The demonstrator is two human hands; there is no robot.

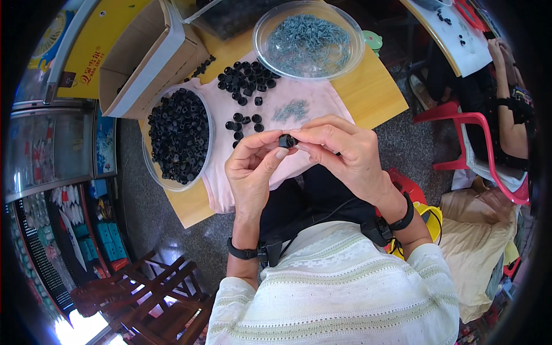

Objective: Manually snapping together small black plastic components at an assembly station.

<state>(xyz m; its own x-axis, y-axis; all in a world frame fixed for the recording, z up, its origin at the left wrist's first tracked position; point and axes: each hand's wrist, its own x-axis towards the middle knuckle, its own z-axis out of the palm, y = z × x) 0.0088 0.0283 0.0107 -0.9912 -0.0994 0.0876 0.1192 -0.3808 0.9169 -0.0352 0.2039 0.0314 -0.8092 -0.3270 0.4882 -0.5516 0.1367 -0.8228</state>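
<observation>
My left hand (253,169) pinches a small black cylindrical part (286,141) between thumb and fingers, above the near edge of a pink cloth. From the other side my right hand (345,146) closes its thumb and forefinger at the same part; whatever those fingertips hold is too small to make out. On the cloth (215,123) beyond my hands lie loose black parts (247,80) like the held one. To their right is a small heap of thin bluish-grey pieces (290,111), perhaps screws or pins.
A clear tub (211,135) full of black parts stands at the left, beside an open cardboard box (138,57). At the back, a clear round bowl (361,49) contains many thin bluish-grey pieces. Another person (509,109) sits at the far right by a red chair (460,118).
</observation>
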